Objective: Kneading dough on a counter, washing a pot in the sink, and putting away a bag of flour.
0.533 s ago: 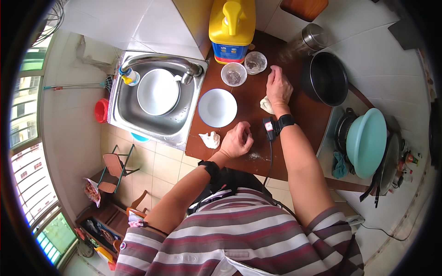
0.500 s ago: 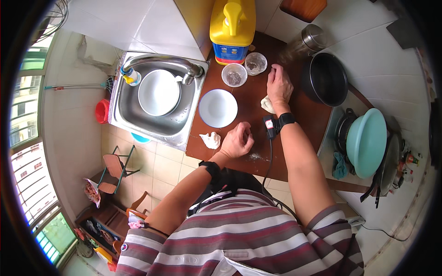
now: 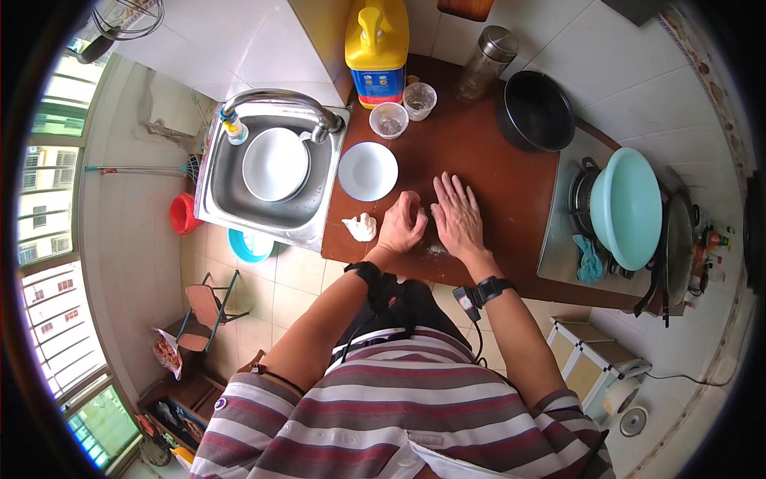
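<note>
My right hand (image 3: 458,221) is stretched nearly flat, palm down, low over the brown counter, its fingers pointing away from me. Whatever lies under its palm is hidden. Close beside it on the left, my left hand (image 3: 402,225) is closed with curled fingers. What those fingers hold, if anything, cannot be made out. To the left of that hand sits a crumpled, soft white piece (image 3: 361,227), perhaps dough. Beyond it stands a white bowl (image 3: 368,172). A faint white powdery smear (image 3: 436,250) marks the counter near my right wrist.
Two small clear cups (image 3: 388,120) stand before a yellow jug (image 3: 377,56) at the back. A glass jar (image 3: 484,64) and a black pot (image 3: 535,111) are at the back right. A teal basin (image 3: 626,209) rests over the stove. The sink (image 3: 211,188) is left.
My right hand has come nearer and left, from over a white lump to beside my left hand, and its fingers have straightened. The lump no longer shows. The view has shifted slightly.
</note>
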Motion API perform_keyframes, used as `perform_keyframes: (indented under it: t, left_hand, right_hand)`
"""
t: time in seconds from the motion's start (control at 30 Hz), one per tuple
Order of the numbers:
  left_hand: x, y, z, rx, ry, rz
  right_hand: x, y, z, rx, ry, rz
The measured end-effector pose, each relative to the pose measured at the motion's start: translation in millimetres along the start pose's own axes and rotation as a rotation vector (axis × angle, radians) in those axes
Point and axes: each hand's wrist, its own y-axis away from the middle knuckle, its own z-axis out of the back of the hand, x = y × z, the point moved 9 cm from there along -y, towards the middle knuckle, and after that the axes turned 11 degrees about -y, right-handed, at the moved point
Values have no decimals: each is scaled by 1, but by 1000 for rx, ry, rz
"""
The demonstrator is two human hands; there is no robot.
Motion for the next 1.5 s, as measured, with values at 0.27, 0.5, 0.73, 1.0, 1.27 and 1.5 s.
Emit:
perform_keyframes:
  t: [0.27,0.5,0.73,1.0,1.27,1.5]
  left_hand:
    - [-2,1,-1,40,17,11]
    - [-1,6,-7,103,39,47]
    - [-8,-1,-4,112,18,24]
    - [-9,-2,-4,142,28,11]
    - [-44,11,-22,274,274,-155]
    - [-52,3,-31,294,196,-173]
  right_hand:
    - [-10,5,-3,-31,26,-81]
    - [-34,-64,-1,-195,86,-155]
    - [-77,-112,22,-512,-51,-295]
    - [-92,-45,0,-779,-1347,-828]
    - [-102,1,-52,-1013,-1729,-1055]
    - [-114,8,-46,-793,-1812,-985]
